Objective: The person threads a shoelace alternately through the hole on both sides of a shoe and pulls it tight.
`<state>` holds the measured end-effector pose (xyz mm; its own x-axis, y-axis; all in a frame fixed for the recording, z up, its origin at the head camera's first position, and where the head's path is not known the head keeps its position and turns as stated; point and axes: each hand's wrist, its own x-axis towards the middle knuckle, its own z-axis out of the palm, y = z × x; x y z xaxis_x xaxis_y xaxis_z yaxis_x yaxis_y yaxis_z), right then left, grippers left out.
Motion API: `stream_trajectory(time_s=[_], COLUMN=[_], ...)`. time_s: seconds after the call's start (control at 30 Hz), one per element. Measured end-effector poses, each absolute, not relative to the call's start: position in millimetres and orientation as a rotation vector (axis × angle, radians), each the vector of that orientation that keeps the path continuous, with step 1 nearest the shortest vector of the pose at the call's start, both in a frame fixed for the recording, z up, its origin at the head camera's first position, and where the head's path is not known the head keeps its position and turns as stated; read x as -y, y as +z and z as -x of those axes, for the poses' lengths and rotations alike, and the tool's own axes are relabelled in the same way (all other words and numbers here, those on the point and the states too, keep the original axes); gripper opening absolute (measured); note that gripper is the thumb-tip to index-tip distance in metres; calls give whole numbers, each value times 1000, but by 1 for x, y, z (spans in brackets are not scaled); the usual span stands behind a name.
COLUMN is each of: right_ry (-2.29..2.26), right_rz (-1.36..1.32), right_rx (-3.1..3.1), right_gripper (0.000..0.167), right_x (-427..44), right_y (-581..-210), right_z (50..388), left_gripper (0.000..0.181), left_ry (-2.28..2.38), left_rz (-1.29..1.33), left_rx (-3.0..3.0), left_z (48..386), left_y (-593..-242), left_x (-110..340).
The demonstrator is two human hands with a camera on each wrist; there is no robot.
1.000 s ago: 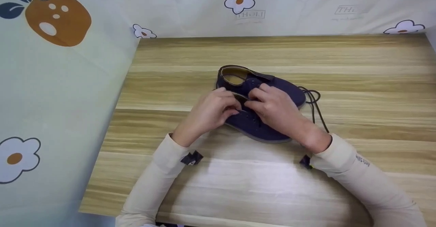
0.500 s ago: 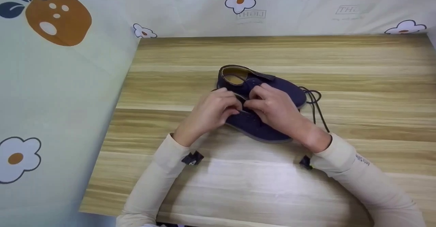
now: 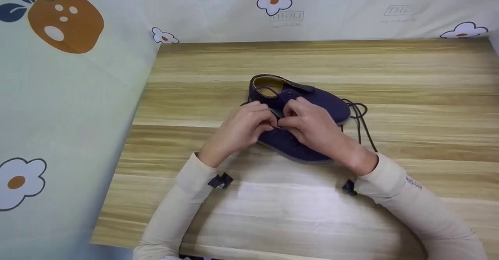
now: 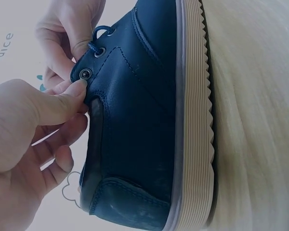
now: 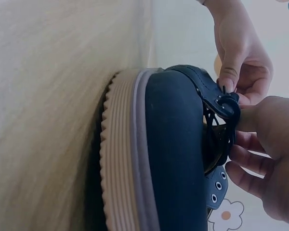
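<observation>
A dark blue lace-up shoe [image 3: 296, 147] lies nearer the person on the table, toe to the right. My left hand [image 3: 249, 123] pinches the edge of its eyelet flap; the left wrist view shows the thumb [image 4: 70, 98] beside the end eyelet [image 4: 85, 74]. Close by, my right hand [image 3: 314, 121] has bent fingers and pinches the dark shoelace [image 5: 235, 113] at the same flap. In the left wrist view the lace [image 4: 97, 41] passes through the other visible eyelets. The right fingertips are partly hidden. Behind stands the matching shoe [image 3: 327, 100], its tan lining showing.
Loose dark laces [image 3: 360, 121] trail on the wood-grain table [image 3: 175, 143] right of the far shoe's toe. A curtain [image 3: 218, 10] printed with flowers and fruit hangs behind the table and at its left.
My right hand has shifted slightly left, towards the left hand. A lace curve across the far shoe's opening has risen a little. The left hand stays nearly still.
</observation>
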<state>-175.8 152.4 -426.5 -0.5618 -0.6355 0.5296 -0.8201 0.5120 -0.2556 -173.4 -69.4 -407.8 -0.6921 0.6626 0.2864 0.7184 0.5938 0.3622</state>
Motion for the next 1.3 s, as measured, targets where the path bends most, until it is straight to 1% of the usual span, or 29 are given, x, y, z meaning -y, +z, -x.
stream_trajectory(time_s=[0.47,0.67,0.9,1.13,1.3], right_ry=[691,517,403,328,350], right_rz=[-1119,-1162,-1202,-1240,-1310], right_rx=[2411,2296,2129,2094,2024], right_gripper=[12,19,7,14,12], right_x=[-150,-144,-135,-133,-126], right_y=[-423,-428,-434,-436,-437], right_z=[162,158,159,159,152], left_gripper=[6,6,8,9,9], left_ry=[-717,-700,-785,-884,-881], left_rz=[1150,1133,1148,1191,1179], left_rx=[2707,2736,2809,2773,2783], left_z=[177,178,181,183,183], left_y=[-407,-407,-409,-410,-410], left_x=[69,70,74,77,76])
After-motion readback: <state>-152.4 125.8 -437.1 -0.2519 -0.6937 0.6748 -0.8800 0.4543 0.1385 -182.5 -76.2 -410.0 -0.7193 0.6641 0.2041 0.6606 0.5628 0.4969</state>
